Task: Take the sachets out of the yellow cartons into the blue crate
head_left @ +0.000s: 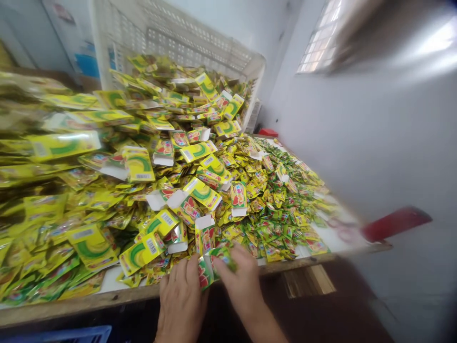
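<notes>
My left hand [181,293] is closed around a small printed carton [204,275] at the table's front edge. The carton's green and red face shows between my hands, and its white end flap points toward my right hand. My right hand [243,274] pinches small green and yellow sachets [223,256] at that open end. Just beyond my fingers, an open carton [204,236] lies on the pile. Loose cartons [141,252] and small sachets [273,228] surround it. My left fingertips are partly hidden behind the carton.
A white perforated crate [200,38] lies tipped at the back, spilling cartons onto the table. Larger yellow packets [43,209] are heaped at left. A red-handled object [396,224] sits at the table's right corner. Below the front left edge is a blue basket [71,335].
</notes>
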A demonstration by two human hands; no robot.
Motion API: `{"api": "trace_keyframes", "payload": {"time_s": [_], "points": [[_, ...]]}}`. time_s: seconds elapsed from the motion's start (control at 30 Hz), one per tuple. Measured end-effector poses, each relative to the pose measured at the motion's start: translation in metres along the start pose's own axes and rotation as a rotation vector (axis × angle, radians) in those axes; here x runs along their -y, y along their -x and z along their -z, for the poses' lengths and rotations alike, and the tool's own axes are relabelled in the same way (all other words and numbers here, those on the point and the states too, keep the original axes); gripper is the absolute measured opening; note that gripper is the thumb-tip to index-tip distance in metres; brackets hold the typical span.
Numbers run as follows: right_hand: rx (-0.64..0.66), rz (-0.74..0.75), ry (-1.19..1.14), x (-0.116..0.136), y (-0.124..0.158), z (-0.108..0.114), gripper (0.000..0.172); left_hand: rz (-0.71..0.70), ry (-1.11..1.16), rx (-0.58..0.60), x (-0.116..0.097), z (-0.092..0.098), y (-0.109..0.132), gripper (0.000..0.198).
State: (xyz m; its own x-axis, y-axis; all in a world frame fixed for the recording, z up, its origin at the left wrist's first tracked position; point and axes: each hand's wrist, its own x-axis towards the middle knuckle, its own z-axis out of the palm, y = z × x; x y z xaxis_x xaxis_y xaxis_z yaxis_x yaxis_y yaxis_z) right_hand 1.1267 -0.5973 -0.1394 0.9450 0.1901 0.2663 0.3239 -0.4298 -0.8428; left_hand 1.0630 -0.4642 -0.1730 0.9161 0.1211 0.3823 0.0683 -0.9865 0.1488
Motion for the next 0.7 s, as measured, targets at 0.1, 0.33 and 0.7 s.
{"api": "trace_keyframes", "payload": {"time_s": [0.1,0.33,0.7], "points": [[0.131,-0.021,0.019,-0.004,-0.002,0.002,0.025,0.018,-0.002,0.001,-0.002,-0.002,0.003,0.044],[0.095,-0.116,-0.124,0.005,-0.008,0.011,0.028,0.17,0.083,0.001,0.001,-0.015,0.003,0.044],[0.18,-0.075,-0.002,0.0,-0.009,0.011,0.034,-0.029,0.128,0.104,0.003,-0.01,0.018,0.045]]}}
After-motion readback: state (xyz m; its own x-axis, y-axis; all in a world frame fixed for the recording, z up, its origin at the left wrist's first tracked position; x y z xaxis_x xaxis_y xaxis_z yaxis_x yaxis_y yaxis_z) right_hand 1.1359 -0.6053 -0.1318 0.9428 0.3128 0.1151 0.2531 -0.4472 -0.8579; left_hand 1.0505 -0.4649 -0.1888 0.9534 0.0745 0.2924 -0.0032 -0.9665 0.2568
